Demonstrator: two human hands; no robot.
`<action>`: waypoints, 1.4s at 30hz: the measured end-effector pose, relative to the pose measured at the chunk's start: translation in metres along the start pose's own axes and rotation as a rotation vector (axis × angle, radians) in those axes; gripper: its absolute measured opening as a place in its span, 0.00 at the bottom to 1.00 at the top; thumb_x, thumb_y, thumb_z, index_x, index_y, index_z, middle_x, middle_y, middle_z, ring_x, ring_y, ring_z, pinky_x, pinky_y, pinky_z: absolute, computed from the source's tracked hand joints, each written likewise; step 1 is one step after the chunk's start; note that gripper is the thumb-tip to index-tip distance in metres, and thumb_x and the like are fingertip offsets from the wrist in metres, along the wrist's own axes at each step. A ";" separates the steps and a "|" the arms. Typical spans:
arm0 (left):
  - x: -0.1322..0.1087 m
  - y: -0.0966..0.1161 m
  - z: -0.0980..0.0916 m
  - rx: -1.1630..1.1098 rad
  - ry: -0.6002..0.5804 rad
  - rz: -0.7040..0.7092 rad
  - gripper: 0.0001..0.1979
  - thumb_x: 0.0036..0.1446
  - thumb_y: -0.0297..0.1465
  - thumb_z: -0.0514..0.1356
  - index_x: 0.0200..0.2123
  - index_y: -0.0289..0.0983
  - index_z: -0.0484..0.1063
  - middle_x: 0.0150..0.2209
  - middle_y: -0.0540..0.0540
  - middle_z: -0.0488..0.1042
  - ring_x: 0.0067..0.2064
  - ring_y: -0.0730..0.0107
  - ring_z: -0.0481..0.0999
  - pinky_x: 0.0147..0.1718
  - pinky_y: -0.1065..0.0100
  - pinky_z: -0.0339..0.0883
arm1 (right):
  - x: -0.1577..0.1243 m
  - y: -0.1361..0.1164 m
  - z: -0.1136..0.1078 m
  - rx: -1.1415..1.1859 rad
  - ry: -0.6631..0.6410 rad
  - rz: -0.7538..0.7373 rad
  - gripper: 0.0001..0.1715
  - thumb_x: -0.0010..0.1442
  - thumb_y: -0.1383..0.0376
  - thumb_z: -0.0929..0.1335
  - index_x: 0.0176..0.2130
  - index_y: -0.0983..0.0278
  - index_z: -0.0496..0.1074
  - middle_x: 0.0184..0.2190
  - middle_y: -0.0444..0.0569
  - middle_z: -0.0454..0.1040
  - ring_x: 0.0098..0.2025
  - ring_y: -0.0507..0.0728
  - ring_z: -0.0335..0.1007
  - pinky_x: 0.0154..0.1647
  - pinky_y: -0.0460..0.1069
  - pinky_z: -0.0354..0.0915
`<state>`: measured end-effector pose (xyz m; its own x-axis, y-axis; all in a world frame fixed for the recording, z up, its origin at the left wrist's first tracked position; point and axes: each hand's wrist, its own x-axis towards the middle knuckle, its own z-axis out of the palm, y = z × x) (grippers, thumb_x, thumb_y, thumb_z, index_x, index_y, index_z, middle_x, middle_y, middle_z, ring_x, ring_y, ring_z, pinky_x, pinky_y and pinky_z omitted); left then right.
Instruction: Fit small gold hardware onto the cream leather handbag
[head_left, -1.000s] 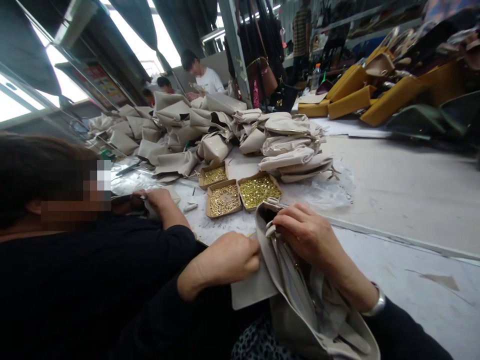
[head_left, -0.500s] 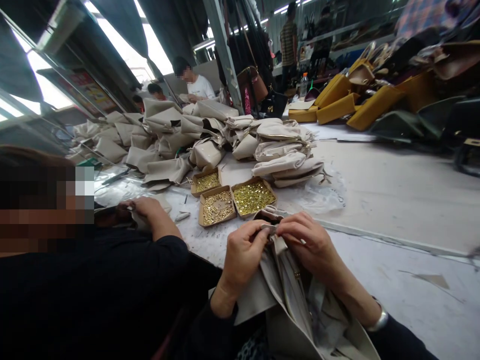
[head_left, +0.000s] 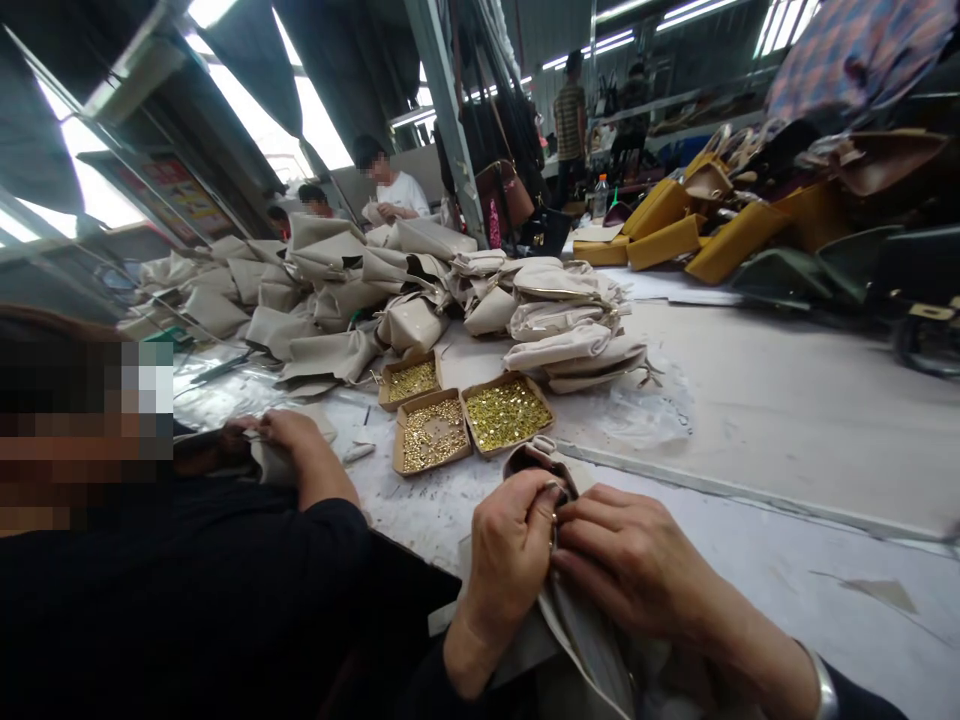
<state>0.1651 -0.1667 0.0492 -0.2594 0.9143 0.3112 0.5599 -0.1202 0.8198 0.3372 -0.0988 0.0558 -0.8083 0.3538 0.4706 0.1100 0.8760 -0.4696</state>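
Both my hands meet on the top edge of a beige handbag [head_left: 577, 640] that lies against the table's near edge. My left hand [head_left: 510, 560] is closed, its fingers pinching the bag's rim at a small metal fitting. My right hand [head_left: 630, 565] curls over the same rim from the right, fingertips pressed against the left ones. Just beyond my hands stand three open cardboard boxes [head_left: 450, 410] holding gold-coloured metal parts.
A co-worker in a black sleeve [head_left: 225, 580] sits close on my left, with hands [head_left: 289, 435] on another beige piece. A heap of beige bags [head_left: 405, 290] covers the table's middle. Yellow bags [head_left: 675, 235] lie at the far right. Other people work further back.
My left hand moved from the bag's side panel up to its rim beside the right hand. Both hands and the bag's top now sit lower in view.
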 end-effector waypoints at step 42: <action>-0.004 -0.014 0.002 -0.222 0.127 -0.162 0.10 0.68 0.32 0.60 0.40 0.37 0.82 0.35 0.49 0.83 0.36 0.68 0.80 0.38 0.72 0.72 | 0.109 0.129 0.063 -0.018 0.218 0.445 0.14 0.71 0.66 0.64 0.45 0.66 0.80 0.44 0.54 0.81 0.44 0.59 0.77 0.49 0.50 0.71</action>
<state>0.1597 -0.1677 0.0360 -0.4354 0.8744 0.2142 0.3212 -0.0714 0.9443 0.2268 0.0325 -0.0008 -0.5408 0.7534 0.3740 0.4284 0.6293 -0.6484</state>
